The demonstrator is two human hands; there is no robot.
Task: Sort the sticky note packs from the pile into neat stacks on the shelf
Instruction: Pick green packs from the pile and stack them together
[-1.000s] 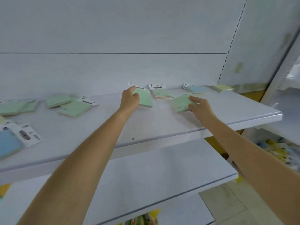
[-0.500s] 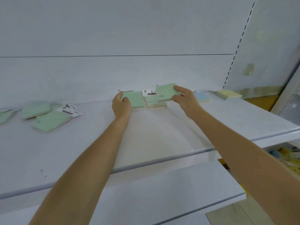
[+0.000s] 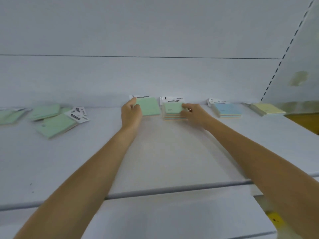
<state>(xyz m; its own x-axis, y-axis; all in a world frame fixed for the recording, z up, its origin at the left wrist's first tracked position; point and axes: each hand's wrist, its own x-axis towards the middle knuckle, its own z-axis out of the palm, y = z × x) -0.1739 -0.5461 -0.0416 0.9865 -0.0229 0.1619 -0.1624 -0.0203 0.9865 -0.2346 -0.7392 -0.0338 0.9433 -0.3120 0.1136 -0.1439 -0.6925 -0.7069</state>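
L hand (image 3: 131, 112) grips left edge of a green pack (image 3: 149, 107) lying flat at back of shelf (image 3: 172, 152), thumb & fingers clamped on it. R hand (image 3: 195, 113) curls fingers over right side of the green-topped stack (image 3: 172, 110) just beside. Loose pile (image 3: 51, 121) well apart, far left; blue stack (image 3: 227, 110) & yellow pack (image 3: 267, 109) to the right.

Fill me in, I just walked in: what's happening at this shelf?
A person is sorting sticky note packs on a white shelf. The left hand holds a green pack; the right hand grips the top of the stack beside it. A blue stack and yellow pack lie further right, loose green packs left.
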